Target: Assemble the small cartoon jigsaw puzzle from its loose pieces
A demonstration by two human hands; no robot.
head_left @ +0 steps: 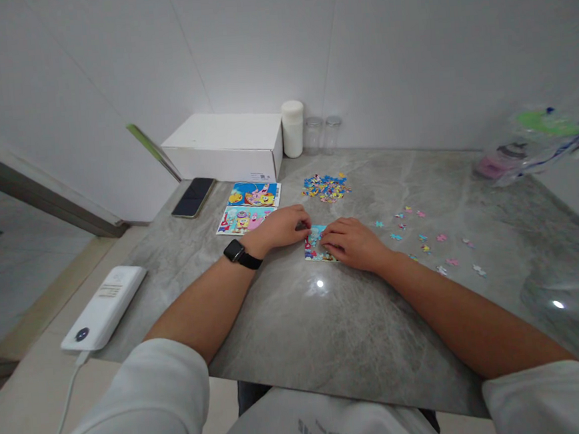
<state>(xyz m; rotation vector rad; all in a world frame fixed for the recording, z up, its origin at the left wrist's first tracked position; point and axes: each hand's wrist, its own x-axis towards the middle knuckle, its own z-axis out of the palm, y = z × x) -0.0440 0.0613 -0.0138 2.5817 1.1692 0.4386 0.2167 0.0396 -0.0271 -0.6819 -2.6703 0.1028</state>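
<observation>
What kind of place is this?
Maybe a dining corner at home, though I can't be sure: a gray marbled table stands against a plain wall, with puzzle pieces and a phone on it.

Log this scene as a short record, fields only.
surface: gray marbled table
left hand: at left edge of jigsaw puzzle; grip unclear
right hand: over right part of puzzle; grip unclear
loose pieces: heaped pile beyond puzzle; scattered pieces to the right
left_side: two SpongeBob pictures, smartphone, smartwatch on wrist
back: white box, white bottle, two clear jars
far_right: plastic bag, contents unclear
</observation>
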